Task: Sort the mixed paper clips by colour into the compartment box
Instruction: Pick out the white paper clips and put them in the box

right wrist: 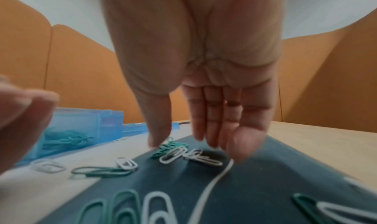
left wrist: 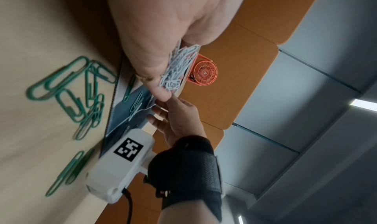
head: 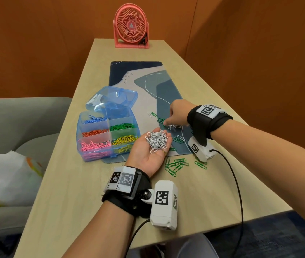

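Note:
My left hand (head: 142, 157) lies palm up beside the box and carries a heap of white paper clips (head: 157, 139), also seen as white clips (left wrist: 175, 71). My right hand (head: 177, 114) reaches down to the mat, its fingers (right wrist: 214, 122) straight and just above loose white clips (right wrist: 173, 155) and green clips (right wrist: 169, 146); nothing is pinched. The blue compartment box (head: 79, 131) holds blue, orange, pink, green and yellow clips in separate sections; its far right section looks empty. More green clips (head: 175, 164) lie on the bare table.
The box's open lid (head: 110, 97) stands behind it on a blue patterned mat (head: 148, 81). A pink fan (head: 131, 26) is at the table's far end. A grey sofa (head: 17, 116) with a white bag (head: 8, 175) is on the left.

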`<state>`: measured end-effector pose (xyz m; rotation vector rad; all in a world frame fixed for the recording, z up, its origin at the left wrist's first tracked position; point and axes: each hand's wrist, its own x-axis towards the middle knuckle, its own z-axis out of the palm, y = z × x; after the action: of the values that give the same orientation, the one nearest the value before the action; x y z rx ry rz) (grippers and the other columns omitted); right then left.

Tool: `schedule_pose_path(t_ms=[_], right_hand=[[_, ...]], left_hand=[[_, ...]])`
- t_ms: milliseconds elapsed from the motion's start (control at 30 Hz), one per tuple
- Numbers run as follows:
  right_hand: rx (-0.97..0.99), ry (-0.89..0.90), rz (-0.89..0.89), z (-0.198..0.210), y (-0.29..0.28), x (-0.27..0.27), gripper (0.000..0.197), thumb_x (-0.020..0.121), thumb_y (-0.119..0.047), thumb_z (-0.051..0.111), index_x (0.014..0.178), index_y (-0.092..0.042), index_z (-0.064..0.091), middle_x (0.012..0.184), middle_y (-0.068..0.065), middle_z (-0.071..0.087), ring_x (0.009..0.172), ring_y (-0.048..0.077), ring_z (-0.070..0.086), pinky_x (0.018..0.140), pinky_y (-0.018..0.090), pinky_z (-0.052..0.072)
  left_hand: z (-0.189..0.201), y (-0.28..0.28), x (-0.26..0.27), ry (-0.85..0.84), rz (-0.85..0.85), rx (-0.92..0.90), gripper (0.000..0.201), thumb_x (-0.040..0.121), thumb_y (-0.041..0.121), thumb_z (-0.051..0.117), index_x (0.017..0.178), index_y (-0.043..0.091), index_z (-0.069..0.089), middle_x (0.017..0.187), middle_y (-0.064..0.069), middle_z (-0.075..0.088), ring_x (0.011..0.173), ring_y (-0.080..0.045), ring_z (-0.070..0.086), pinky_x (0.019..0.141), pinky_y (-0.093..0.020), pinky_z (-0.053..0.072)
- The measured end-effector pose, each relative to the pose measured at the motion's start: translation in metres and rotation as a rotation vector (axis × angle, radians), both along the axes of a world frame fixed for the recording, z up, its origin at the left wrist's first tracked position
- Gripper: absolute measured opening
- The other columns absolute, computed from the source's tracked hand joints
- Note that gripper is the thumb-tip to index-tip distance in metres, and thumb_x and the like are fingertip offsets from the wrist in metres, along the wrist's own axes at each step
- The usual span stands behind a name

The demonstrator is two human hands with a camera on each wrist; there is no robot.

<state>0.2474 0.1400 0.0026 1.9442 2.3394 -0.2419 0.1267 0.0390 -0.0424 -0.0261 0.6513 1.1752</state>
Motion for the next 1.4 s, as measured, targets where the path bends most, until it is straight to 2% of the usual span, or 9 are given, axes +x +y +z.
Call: schedule_pose_path(t_ms=[167,300,400,633,867,1000,1100,1300,1400], right_hand=[[-0.099,-0.017,-0.075,-0.001,0.002,-0.003,0.035,0.079,-0.027,0.076,0.099,0.001,0.068,0.091,0.010,0.072,0.081,0.025,0.069,0.076,0.033,0.057],[-0.124,0.000,-0.082,0.002,0.000,-0.003,0.028,0.080,-0.018,0.074,0.101,0.000,0.070,0.096,0.015,0.072,0.083,0.027,0.069,0.080,0.035,0.058],[-0.174,0.020,-0.083,0.003,-0.004,-0.001,0.024,0.085,-0.015,0.068,0.102,0.003,0.068,0.091,0.017,0.072,0.069,0.026,0.066,0.076,0.037,0.058],[-0.179,0.048,-0.093,-0.003,-0.009,-0.003,0.023,0.083,-0.015,0.070,0.097,0.003,0.067,0.082,0.016,0.073,0.070,0.028,0.073,0.071,0.042,0.060],[-0.176,0.318,0.052,0.032,-0.032,0.003,0.004,0.079,-0.006,0.064,0.075,-0.007,0.065,0.066,0.009,0.069,0.054,0.015,0.064,0.069,0.030,0.060],[-0.213,0.342,0.213,0.047,-0.057,-0.007,0.005,0.079,-0.006,0.067,0.082,-0.009,0.070,0.067,-0.001,0.068,0.050,0.004,0.062,0.055,0.017,0.051],[-0.213,0.265,0.263,0.045,-0.065,-0.015,0.010,0.079,-0.011,0.073,0.088,-0.014,0.073,0.074,-0.003,0.071,0.058,0.006,0.064,0.061,0.018,0.054],[-0.099,0.353,0.191,0.049,-0.044,-0.021,0.005,0.086,-0.017,0.068,0.091,-0.018,0.069,0.078,-0.005,0.067,0.055,0.003,0.060,0.051,0.012,0.043],[-0.101,0.398,0.127,0.047,-0.027,-0.025,0.007,0.088,-0.014,0.065,0.092,-0.013,0.070,0.080,0.003,0.068,0.057,0.008,0.060,0.055,0.016,0.049]], left_hand=[[0.000,0.000,0.000,-0.006,0.000,-0.010,0.030,0.103,0.019,0.033,0.097,-0.001,0.055,0.093,-0.020,0.057,0.085,-0.031,0.056,0.091,-0.043,0.043],[0.001,-0.001,0.000,-0.003,-0.002,-0.013,0.031,0.102,0.019,0.032,0.095,0.000,0.055,0.091,-0.020,0.057,0.084,-0.030,0.056,0.093,-0.041,0.042],[0.002,-0.001,0.000,-0.003,-0.003,-0.014,0.031,0.102,0.020,0.033,0.096,0.000,0.055,0.091,-0.020,0.057,0.084,-0.030,0.056,0.094,-0.041,0.042],[0.003,-0.002,0.000,-0.012,0.003,-0.017,0.031,0.102,0.019,0.033,0.097,-0.001,0.055,0.093,-0.021,0.057,0.086,-0.031,0.056,0.095,-0.042,0.042],[0.003,-0.002,0.001,-0.054,0.005,-0.023,0.028,0.101,0.016,0.034,0.095,-0.003,0.054,0.091,-0.021,0.055,0.082,-0.029,0.054,0.096,-0.041,0.042],[0.003,-0.004,0.002,-0.109,-0.016,0.034,0.029,0.100,0.011,0.033,0.098,-0.007,0.055,0.103,-0.023,0.059,0.102,-0.030,0.057,0.103,-0.039,0.040],[0.007,-0.007,0.002,-0.076,-0.044,0.074,0.032,0.100,0.008,0.030,0.101,-0.008,0.057,0.101,-0.024,0.063,0.096,-0.033,0.060,0.098,-0.039,0.043],[0.014,-0.011,-0.002,-0.173,-0.017,-0.002,0.027,0.101,0.011,0.031,0.098,-0.006,0.052,0.099,-0.024,0.054,0.096,-0.031,0.052,0.098,-0.045,0.039],[0.022,-0.019,-0.004,-0.192,-0.036,0.012,0.027,0.102,0.011,0.031,0.100,-0.005,0.052,0.102,-0.025,0.053,0.108,-0.034,0.049,0.097,-0.048,0.037]])
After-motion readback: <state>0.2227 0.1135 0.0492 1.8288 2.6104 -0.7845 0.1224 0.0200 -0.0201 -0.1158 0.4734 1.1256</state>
